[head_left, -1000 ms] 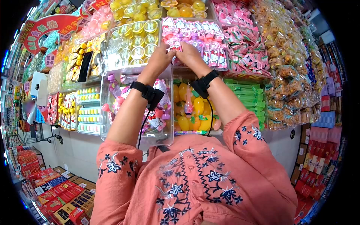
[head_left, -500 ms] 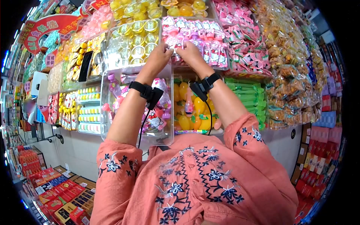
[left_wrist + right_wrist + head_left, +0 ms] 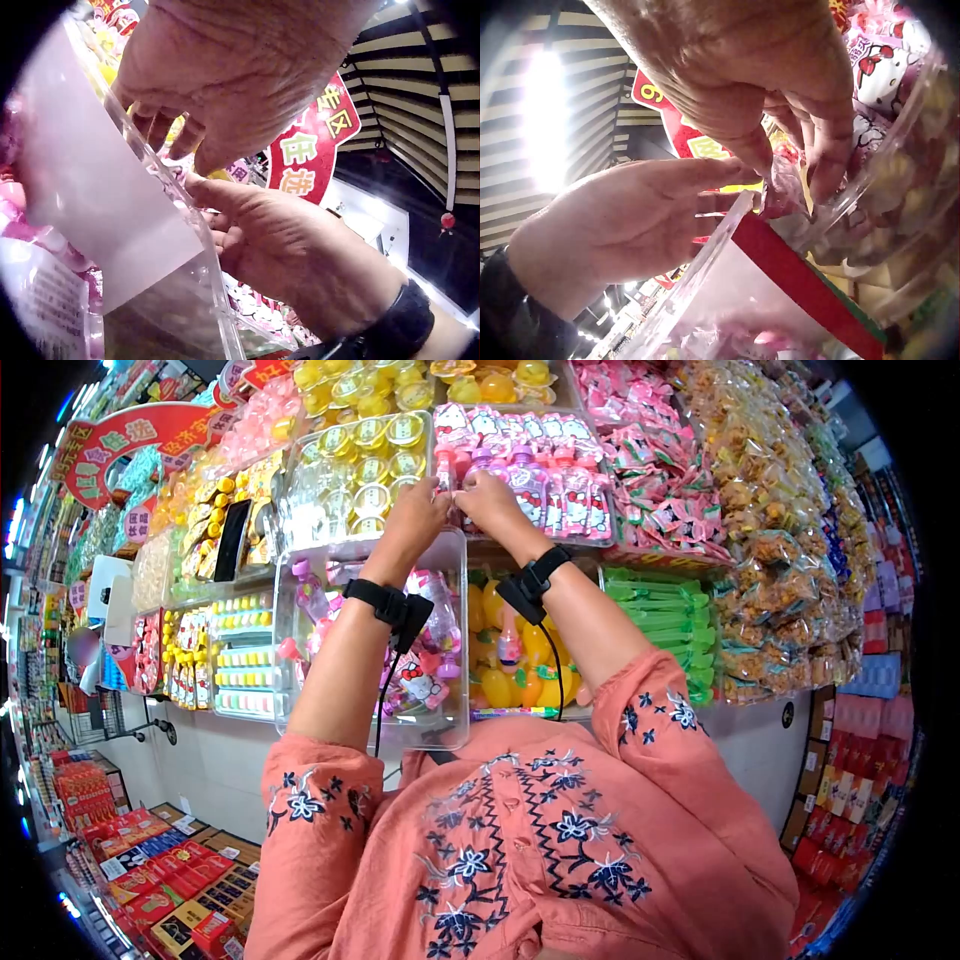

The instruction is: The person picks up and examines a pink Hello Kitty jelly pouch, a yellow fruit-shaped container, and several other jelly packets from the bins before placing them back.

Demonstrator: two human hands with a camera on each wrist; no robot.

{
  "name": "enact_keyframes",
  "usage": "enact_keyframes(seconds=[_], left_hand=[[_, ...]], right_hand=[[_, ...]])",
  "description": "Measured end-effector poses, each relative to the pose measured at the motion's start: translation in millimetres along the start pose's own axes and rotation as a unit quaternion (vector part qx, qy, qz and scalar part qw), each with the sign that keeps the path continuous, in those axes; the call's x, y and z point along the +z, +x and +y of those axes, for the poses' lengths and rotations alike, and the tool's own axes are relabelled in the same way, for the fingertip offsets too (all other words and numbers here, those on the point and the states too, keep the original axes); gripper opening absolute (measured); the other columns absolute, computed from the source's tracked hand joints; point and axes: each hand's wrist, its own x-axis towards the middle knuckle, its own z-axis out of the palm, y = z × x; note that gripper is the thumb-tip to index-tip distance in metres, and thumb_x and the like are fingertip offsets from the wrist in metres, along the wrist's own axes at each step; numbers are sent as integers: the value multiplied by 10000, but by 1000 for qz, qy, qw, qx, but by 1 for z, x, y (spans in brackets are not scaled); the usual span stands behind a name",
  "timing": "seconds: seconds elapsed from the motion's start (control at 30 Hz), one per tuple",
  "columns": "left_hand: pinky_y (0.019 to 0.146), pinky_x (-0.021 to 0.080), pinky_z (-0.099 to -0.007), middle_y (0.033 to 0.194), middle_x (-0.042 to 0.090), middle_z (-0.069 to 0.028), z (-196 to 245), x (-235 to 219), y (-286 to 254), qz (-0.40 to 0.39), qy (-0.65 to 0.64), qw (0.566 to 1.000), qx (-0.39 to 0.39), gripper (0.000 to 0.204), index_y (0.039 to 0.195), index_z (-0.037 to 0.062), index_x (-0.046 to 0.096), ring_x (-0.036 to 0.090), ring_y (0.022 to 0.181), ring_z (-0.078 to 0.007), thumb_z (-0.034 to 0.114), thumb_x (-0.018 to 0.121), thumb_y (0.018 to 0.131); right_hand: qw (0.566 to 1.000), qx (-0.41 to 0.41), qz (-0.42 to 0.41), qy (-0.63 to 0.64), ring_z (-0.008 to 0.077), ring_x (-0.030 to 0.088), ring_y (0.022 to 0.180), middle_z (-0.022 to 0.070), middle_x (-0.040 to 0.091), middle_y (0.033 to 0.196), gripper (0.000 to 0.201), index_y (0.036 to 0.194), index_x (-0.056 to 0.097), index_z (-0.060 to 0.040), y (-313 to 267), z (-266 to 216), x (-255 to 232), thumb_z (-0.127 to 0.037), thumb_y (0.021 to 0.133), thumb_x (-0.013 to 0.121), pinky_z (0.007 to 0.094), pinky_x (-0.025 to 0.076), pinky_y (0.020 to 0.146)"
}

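Both hands meet at the front left corner of a bin of pink and purple spout pouches (image 3: 580, 495) printed with a white cartoon cat. A pink-capped spout pouch (image 3: 445, 467) stands between the fingertips, largely covered by them. My left hand (image 3: 425, 512) pinches it from the left; my right hand (image 3: 488, 503) grips it from the right. In the right wrist view the right thumb and fingers (image 3: 826, 169) close round pinkish wrapping (image 3: 786, 187). Seen from the left wrist, the clear bin wall (image 3: 214, 300) partly hides the fingertips.
Below the left forearm sits a clear bin (image 3: 455, 735) holding more cat-printed pouches. Yellow jelly cups (image 3: 370, 465) lie left of the hands, mango-shaped packs (image 3: 495, 685) below, green sticks (image 3: 660, 625) to the right. A black phone (image 3: 232, 540) rests among yellow packs.
The hands have shifted slightly left, with the right hand moving closer to the left. The spout pouch between them has turned and now shows narrower, nearer the yellow jelly cups.
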Motion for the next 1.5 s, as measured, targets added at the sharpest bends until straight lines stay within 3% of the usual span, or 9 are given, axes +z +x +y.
enact_keyframes(seconds=[0.23, 0.7, 0.8, 1.0, 1.1, 1.17, 1.2, 1.33, 1.5], left_hand=[[955, 475, -479, 1226, 569, -276, -1, 1, 0, -74, 12, 997, 6, 424, 1324, 117, 564, 581, 1107, -441, 306, 544, 944], [892, 497, -489, 1128, 606, -259, 0, 7, -1, -78, 56, 995, 9, 350, 1281, 138, 592, 606, 1033, -442, 264, 536, 960], [872, 505, -506, 1125, 606, -255, 3, 3, -7, -19, 49, 998, 33, 337, 1259, 135, 595, 604, 1023, -450, 273, 519, 961], [861, 508, -475, 1108, 614, -223, 18, -6, -14, -59, 78, 995, 34, 314, 1218, 116, 615, 611, 1003, -425, 262, 522, 956], [910, 492, -443, 1147, 603, -223, 16, -6, -13, -114, 76, 990, 10, 357, 1277, 124, 612, 606, 1047, -411, 233, 581, 938], [909, 492, -443, 1148, 603, -226, 9, -6, -11, -129, 62, 989, 25, 374, 1279, 103, 610, 608, 1042, -410, 237, 594, 930], [908, 494, -435, 1159, 606, -227, 10, -9, -11, -117, 72, 990, 25, 379, 1278, 84, 609, 613, 1048, -398, 244, 598, 934], [920, 492, -398, 1205, 619, -231, 25, -37, -13, -64, 24, 997, 33, 409, 1276, 9, 597, 624, 1083, -341, 267, 606, 958], [982, 465, -337, 1257, 627, -183, 88, -132, -59, 24, -47, 996, 70, 462, 1305, -36, 570, 605, 1145, -252, 308, 595, 998]], right_hand=[[998, -17, -3, 55, 410, 672, 912, 249, 694, 953, 310, 1038, 659, 9, -11, 0, -1, -205, 813, 655, 456, 528, 821], [995, 22, -23, 94, 387, 677, 934, 249, 693, 1005, 262, 1071, 644, 2, -22, -8, -5, -138, 872, 547, 439, 525, 830], [993, -6, 5, 116, 210, 684, 671, 159, 697, 875, 281, 1137, 633, -8, -14, 16, 6, -104, 897, 523, 337, 537, 565], [996, -18, -34, 83, 175, 659, 626, 110, 703, 904, 304, 1138, 668, -28, -32, 6, -2, -136, 918, 489, 327, 510, 502], [998, 17, -64, 18, 164, 669, 634, 104, 708, 925, 338, 1187, 659, -43, -31, 4, -1, -148, 922, 476, 327, 513, 500], [997, 33, -43, 50, 281, 693, 789, 178, 711, 947, 295, 1102, 681, -28, -35, 1, -3, -130, 892, 500, 388, 533, 699], [996, 41, -32, 66, 340, 705, 866, 215, 713, 958, 275, 1060, 692, -21, -38, -3, -6, -120, 877, 512, 419, 543, 798], [974, 61, -26, 218, 201, 710, 694, 125, 704, 989, 282, 1166, 603, -7, -53, -17, -36, -132, 928, 518, 284, 504, 483], [953, 27, 19, 301, 141, 650, 751, 119, 679, 1020, 281, 1174, 586, 16, -83, -36, -75, -129, 954, 486, 228, 494, 535]])
